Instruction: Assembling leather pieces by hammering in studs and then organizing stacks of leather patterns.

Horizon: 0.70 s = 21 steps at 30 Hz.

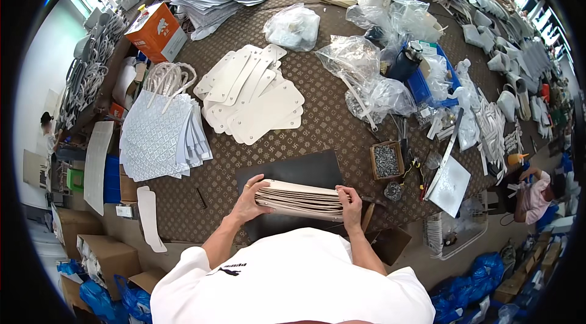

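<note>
Between my two hands is a thick stack of cream flat panels, edges toward me, above a black mat at the table's near edge. My left hand grips the stack's left end, and my right hand closes round its right end. Beyond the mat lies a fanned pile of cream rounded panels with small metal studs near their corners. Left of that pile rest several white patterned bag panels with rope handles. An open box of small metal pieces stands to the right of the mat.
Plastic bags and a blue bin fill the right of the patterned table. A white board lies near its right edge. Far left are an orange box and stacked sheets. A person sits at far right.
</note>
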Each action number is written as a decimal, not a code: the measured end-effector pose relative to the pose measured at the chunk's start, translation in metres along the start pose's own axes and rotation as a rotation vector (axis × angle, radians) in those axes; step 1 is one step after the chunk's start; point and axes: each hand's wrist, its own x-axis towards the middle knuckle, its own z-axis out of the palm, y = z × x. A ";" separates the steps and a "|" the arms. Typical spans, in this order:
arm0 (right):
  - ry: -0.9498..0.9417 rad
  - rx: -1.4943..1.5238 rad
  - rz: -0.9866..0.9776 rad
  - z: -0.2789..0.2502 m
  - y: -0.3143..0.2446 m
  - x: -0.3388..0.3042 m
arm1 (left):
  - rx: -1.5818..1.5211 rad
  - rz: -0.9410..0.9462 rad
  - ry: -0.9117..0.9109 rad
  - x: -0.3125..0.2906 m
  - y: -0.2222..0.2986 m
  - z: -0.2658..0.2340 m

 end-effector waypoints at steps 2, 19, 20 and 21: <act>-0.082 -0.026 -0.008 -0.001 -0.010 0.005 | -0.048 -0.029 0.017 0.002 0.008 -0.005; -0.169 -0.524 -0.449 0.003 -0.006 -0.025 | 0.350 0.004 0.018 -0.014 0.013 0.014; -0.251 -0.715 -0.551 0.002 -0.018 -0.022 | 0.531 0.088 -0.012 -0.015 0.009 0.011; -0.350 -0.900 -0.641 0.000 -0.038 -0.025 | 0.560 0.114 -0.001 -0.012 0.013 0.006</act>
